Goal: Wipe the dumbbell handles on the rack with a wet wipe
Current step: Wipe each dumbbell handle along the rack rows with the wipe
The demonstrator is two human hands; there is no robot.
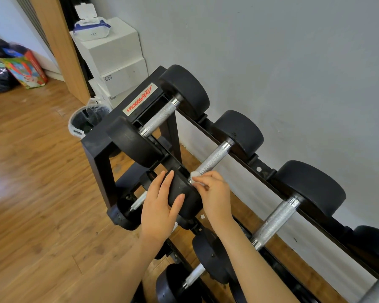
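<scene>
— Step in hand? Second knurled steel dumbbell handle (212, 159) on the black steel rack (96, 156) — right hand (214, 197) pinching a small white wet wipe (195, 176) at its near end.
— Left hand (160, 206)?
— Flat on the black rubber head (182, 193), fingers straight, steadying.
— Next?
— Probably sliding up the bar, then turning it.
— Room?
— Wooden floor (31, 171), grey wall (271, 51).

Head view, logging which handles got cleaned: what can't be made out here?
- Wet wipe: mostly hidden by the right hand; only a white edge shows on the second dumbbell's handle.
- That dumbbell's near head: partly covered by the left hand.
- Lower-tier dumbbells: cut off by the bottom edge and both forearms.
- Wipe pack label: too small.
</scene>
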